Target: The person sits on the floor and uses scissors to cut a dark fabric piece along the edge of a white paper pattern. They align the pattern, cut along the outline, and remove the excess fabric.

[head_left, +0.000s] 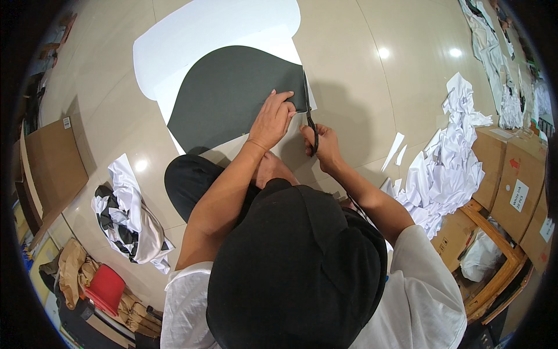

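Note:
A large dark grey, curved panel (224, 96) lies on the floor over a white sheet (218, 26), whose edges stick out around it. My left hand (272, 119) rests on the panel near its right corner, fingers stretched out and pressing down. In my right hand (323, 145) is a pair of black-handled scissors (310, 119), its blades pointing away from me along the panel's right edge. White material shows beside the blades. Whether the blades are apart cannot be made out.
To the right, a heap of white scraps (439, 168) spreads by cardboard boxes (517, 180) and a wooden frame (494, 279). Narrow white offcuts (393, 151) lie nearer. At left are a bundle of white and black cloth (131, 218), a cardboard box (55, 166) and a red item (106, 289).

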The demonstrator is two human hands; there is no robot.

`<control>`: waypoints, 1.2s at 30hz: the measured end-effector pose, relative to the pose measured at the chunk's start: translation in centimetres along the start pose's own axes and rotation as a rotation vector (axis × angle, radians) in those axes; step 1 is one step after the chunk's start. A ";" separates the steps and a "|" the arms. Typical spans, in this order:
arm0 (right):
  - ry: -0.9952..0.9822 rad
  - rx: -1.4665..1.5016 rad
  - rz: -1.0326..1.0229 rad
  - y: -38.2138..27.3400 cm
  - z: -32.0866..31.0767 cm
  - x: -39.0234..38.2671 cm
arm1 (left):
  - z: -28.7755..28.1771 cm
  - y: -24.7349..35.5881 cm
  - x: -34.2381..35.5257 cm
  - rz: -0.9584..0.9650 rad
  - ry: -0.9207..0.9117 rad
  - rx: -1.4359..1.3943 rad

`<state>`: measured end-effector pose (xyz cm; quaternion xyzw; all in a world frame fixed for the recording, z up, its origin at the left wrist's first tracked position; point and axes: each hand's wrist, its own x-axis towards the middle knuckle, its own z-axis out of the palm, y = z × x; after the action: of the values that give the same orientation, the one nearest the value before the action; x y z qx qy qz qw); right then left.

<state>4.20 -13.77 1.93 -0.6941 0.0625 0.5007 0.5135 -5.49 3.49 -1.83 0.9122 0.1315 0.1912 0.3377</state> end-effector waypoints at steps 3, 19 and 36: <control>0.002 0.008 -0.003 -0.2 0.1 0.0 | 0.0 0.0 0.0 -0.003 0.000 0.000; 0.032 -0.020 -0.005 -0.1 0.0 -0.1 | 0.0 0.0 0.0 -0.006 -0.002 -0.003; 0.017 -0.016 -0.052 -1.4 0.6 1.6 | 0.1 -0.2 -0.2 0.013 0.005 0.002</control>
<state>5.40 -11.95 1.62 -0.7038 0.0449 0.4818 0.5202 -5.63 3.53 -2.04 0.9130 0.1265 0.1956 0.3350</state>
